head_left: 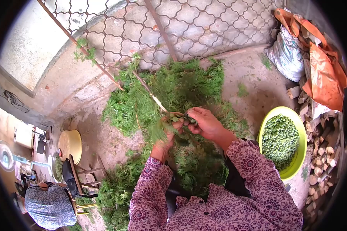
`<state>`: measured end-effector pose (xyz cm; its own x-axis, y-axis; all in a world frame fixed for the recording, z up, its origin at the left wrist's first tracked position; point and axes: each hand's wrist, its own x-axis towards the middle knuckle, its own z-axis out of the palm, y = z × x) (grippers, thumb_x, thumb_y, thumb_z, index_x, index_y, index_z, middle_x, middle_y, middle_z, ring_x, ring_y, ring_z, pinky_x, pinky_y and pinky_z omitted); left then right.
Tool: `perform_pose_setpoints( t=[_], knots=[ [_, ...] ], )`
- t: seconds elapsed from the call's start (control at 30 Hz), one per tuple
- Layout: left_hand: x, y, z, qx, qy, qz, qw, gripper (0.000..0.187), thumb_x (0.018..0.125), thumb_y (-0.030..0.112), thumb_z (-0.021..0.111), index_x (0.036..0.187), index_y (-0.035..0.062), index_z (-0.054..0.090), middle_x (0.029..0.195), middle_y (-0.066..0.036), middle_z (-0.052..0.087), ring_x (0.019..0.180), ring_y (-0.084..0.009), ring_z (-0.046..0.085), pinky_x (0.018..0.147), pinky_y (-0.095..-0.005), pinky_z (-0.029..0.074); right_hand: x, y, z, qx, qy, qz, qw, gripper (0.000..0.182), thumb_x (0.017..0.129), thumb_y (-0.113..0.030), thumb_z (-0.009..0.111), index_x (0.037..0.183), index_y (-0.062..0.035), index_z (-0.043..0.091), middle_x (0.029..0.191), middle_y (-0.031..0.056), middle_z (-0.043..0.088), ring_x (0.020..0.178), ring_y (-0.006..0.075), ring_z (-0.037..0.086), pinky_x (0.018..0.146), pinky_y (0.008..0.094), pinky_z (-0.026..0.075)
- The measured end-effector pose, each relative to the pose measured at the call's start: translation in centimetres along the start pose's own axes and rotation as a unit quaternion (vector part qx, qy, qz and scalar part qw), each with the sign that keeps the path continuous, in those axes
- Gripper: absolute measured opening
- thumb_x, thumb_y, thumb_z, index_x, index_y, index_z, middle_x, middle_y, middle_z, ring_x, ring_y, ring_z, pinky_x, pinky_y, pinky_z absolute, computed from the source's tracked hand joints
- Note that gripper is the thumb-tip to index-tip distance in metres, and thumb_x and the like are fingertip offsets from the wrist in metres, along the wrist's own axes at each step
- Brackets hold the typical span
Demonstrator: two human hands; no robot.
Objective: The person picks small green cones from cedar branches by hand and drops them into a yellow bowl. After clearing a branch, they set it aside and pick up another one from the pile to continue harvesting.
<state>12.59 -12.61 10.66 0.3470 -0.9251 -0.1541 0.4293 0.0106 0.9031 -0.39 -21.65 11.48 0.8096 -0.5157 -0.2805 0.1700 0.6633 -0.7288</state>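
My left hand (169, 134) is closed around a leafy green evergreen sprig (158, 129), its feathery foliage blurred. My right hand (208, 124) meets it from the right, thumb and fingers pinched together at a small dark green clump; what exactly they grip I cannot tell. A bare pale stick (152, 95) slants from the upper left down to the left hand. Below and beyond both hands lies a heap of cut green branches (181, 82). On the right stands a yellow-green basin (304, 144) holding many small round green pieces (280, 140).
A wire mesh panel (204, 27) runs along the back wall. Stacked firewood (323, 158), a white sack (285, 54) and an orange bag (324, 77) line the right. At left are a wooden chair (76, 173), a yellowish tub (70, 144) and a seated person (50, 206).
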Motion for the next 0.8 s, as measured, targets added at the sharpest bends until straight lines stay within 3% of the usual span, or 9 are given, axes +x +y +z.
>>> perform_pose_setpoints(
  t=[0.13, 0.3, 0.43, 0.63, 0.7, 0.8],
  knots=[
    [0.0, 0.6, 0.5, 0.013, 0.009, 0.034, 0.999, 0.027, 0.074, 0.01, 0.065, 0.097, 0.0007, 0.053, 0.074, -0.006, 0.058, 0.06, -0.0113, 0.05, 0.051, -0.0222, 0.038, 0.0, 0.1, -0.2, 0.004, 0.012, -0.007, 1.0, 0.018, 0.089, -0.022, 0.047, 0.09, -0.0044, 0.05, 0.069, 0.0044, 0.053, 0.05, 0.0086, 0.047, 0.041, 0.0207, 0.034],
    [-0.7, 1.7, 1.8, 0.092, -0.011, 0.036, 0.995, 0.024, 0.074, 0.012, 0.067, 0.091, -0.0008, 0.057, 0.07, -0.003, 0.056, 0.059, -0.0093, 0.05, 0.051, -0.0204, 0.039, -0.1, 0.2, -0.1, -0.093, 0.03, -0.065, 0.993, 0.021, 0.089, -0.024, 0.046, 0.089, -0.0027, 0.05, 0.069, 0.0043, 0.055, 0.052, 0.0087, 0.049, 0.042, 0.0209, 0.036],
    [-0.1, 0.7, 1.3, 0.038, -0.003, 0.017, 0.999, 0.021, 0.074, 0.013, 0.067, 0.087, -0.0005, 0.058, 0.069, -0.002, 0.056, 0.058, -0.0094, 0.049, 0.05, -0.0209, 0.038, -0.7, -0.1, 0.4, -0.163, 0.053, -0.077, 0.982, 0.023, 0.089, -0.024, 0.045, 0.088, -0.0018, 0.05, 0.071, 0.0053, 0.056, 0.051, 0.009, 0.05, 0.041, 0.0207, 0.036],
    [0.1, 0.3, 0.2, 0.02, 0.02, 0.019, 0.999, 0.019, 0.075, 0.014, 0.067, 0.084, 0.0001, 0.056, 0.062, -0.002, 0.05, 0.051, -0.0109, 0.045, 0.047, -0.0239, 0.036, -1.4, -1.8, -0.6, -0.088, -0.008, 0.004, 0.996, 0.021, 0.089, -0.024, 0.046, 0.088, -0.0033, 0.05, 0.071, 0.0076, 0.056, 0.05, 0.0097, 0.049, 0.039, 0.0206, 0.035],
    [0.1, 0.4, 0.0, 0.035, 0.036, 0.04, 0.998, 0.022, 0.073, 0.017, 0.069, 0.082, -0.0005, 0.058, 0.063, -0.003, 0.054, 0.051, -0.0106, 0.049, 0.046, -0.0226, 0.038, -1.3, -2.3, -1.7, 0.071, -0.118, 0.038, 0.99, 0.018, 0.088, -0.023, 0.048, 0.089, -0.0052, 0.05, 0.071, 0.0086, 0.056, 0.05, 0.0101, 0.05, 0.038, 0.0196, 0.033],
    [-0.5, 1.1, 0.3, 0.073, 0.04, 0.047, 0.995, 0.022, 0.073, 0.018, 0.07, 0.081, 0.0003, 0.059, 0.063, -0.002, 0.054, 0.051, -0.0105, 0.05, 0.046, -0.0224, 0.039, -2.3, -3.7, -1.0, 0.093, -0.133, 0.014, 0.987, 0.015, 0.087, -0.021, 0.049, 0.089, -0.0064, 0.05, 0.071, 0.0091, 0.056, 0.048, 0.0095, 0.049, 0.037, 0.0185, 0.031]
  ],
)
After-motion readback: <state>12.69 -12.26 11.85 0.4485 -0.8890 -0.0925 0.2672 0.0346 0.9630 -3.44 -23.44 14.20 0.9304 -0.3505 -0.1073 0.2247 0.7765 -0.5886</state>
